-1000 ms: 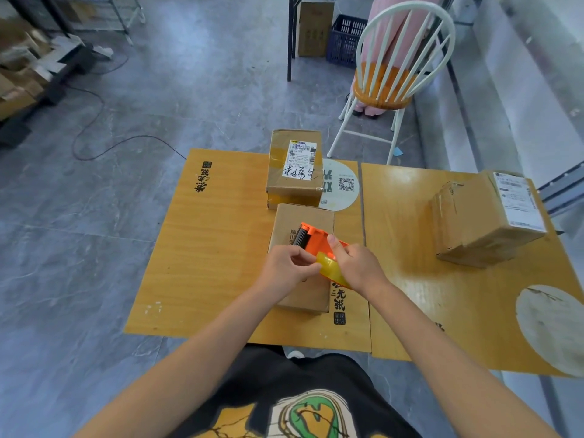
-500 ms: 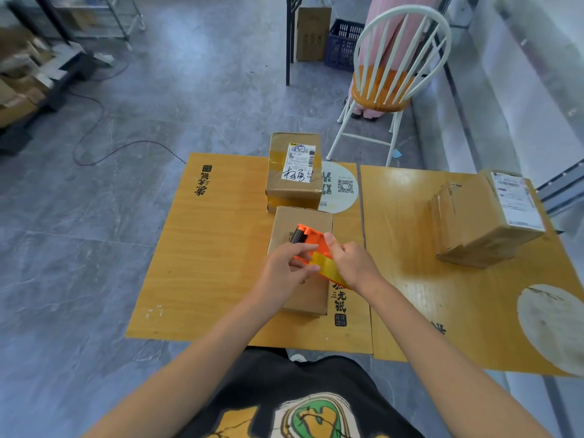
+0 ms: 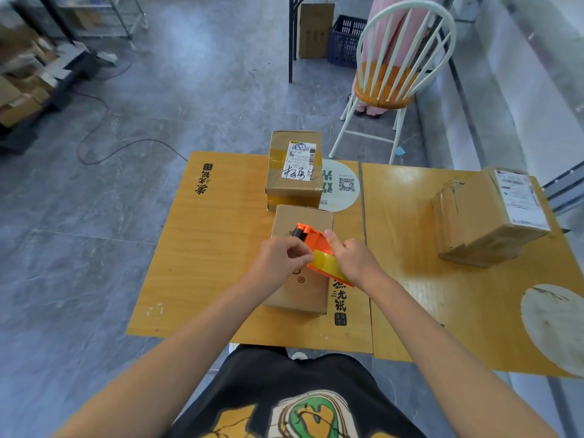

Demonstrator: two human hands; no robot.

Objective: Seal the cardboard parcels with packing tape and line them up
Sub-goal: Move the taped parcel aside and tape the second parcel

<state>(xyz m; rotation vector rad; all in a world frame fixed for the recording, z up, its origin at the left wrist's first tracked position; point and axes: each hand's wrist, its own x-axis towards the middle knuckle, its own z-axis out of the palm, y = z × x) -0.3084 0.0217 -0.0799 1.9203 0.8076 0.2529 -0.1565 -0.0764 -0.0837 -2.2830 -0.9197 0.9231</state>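
Observation:
An orange tape dispenser point(image 3: 313, 240) with a yellowish tape roll point(image 3: 325, 265) hangs just above a plain cardboard parcel point(image 3: 300, 292) near the front of the left table. My right hand point(image 3: 352, 260) grips the dispenser from the right. My left hand point(image 3: 279, 259) pinches at the roll's edge from the left. A second parcel point(image 3: 292, 170) with a white label and handwriting stands directly behind the plain one. A third, larger parcel point(image 3: 486, 216) with a label lies tilted on the right table.
Two wooden tables point(image 3: 208, 248) stand side by side with a narrow gap. A white spindle chair point(image 3: 395, 74) stands beyond them. A blue crate point(image 3: 344, 42) and a box sit on the floor behind. A cable point(image 3: 104, 143) crosses the floor at left.
My left hand's fingers have shifted on the tape roll while the right hand keeps its grip on the dispenser. The parcels have not moved.

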